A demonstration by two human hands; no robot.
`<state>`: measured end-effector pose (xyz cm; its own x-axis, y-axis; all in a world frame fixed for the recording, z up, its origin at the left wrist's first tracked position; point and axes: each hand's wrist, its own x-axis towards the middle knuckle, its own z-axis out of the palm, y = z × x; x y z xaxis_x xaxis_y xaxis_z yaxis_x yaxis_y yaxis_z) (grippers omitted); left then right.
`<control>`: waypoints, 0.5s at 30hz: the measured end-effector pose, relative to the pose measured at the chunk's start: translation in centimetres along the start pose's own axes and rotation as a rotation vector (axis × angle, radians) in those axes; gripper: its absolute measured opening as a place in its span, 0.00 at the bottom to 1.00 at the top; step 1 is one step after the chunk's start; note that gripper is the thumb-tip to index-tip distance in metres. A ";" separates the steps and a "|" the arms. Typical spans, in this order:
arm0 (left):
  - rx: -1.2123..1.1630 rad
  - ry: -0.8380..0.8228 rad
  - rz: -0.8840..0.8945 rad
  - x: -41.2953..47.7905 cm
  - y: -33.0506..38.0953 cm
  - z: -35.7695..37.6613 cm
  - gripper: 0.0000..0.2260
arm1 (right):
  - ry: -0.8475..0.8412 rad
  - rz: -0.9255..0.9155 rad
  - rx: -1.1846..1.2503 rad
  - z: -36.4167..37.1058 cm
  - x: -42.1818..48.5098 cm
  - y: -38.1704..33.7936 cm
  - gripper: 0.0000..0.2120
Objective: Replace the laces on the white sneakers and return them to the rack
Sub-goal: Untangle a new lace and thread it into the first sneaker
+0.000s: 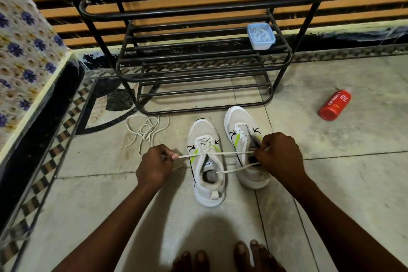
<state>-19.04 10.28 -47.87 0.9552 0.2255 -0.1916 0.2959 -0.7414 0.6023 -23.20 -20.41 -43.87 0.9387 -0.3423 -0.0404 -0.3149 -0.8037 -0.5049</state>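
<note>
White lace (220, 153) is taut between both hands, running left to right over the throat of the left sneaker (202, 128). Its tip is pinched by the left hand (154, 166) between thumb and forefinger, with the other fingers curled. At the near eyelets of the right sneaker (238, 117), the right hand (278, 157) is closed on the lace; its fingers hide which hole it enters. A second strand (238, 168) trails slack from under the right hand to the left sneaker's opening.

Step, my read: lacing the right sneaker. Its far rows are crossed and its near rows look unthreaded. The left sneaker looks laced but not tied. The next move likely calls for feeding the tip through the next eyelet, evening the tension, then tying. Both shoes then go on the rack (198, 68).

The sneakers stand side by side on the floor (353, 183) with toes far, just near of the rack's bottom tier and between the hands. A spare lace (144, 130) lies loose to the left, far of the left hand. A blue tub (261, 36) sits on a rack shelf, and a red bottle (334, 105) lies on the floor to the right.
</note>
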 end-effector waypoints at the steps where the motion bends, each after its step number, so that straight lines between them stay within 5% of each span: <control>1: 0.005 0.005 -0.013 -0.1 0.1 0.0 0.06 | -0.002 0.008 0.004 0.0 0.0 0.0 0.07; 15: 0.035 0.019 -0.062 -0.6 0.4 -0.1 0.06 | -0.010 0.024 0.005 -0.2 -0.3 -0.3 0.06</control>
<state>-19.44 9.90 -47.41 0.9350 0.2834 -0.2132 0.3546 -0.7474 0.5618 -23.43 -20.21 -43.52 0.9322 -0.3567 -0.0614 -0.3369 -0.7928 -0.5079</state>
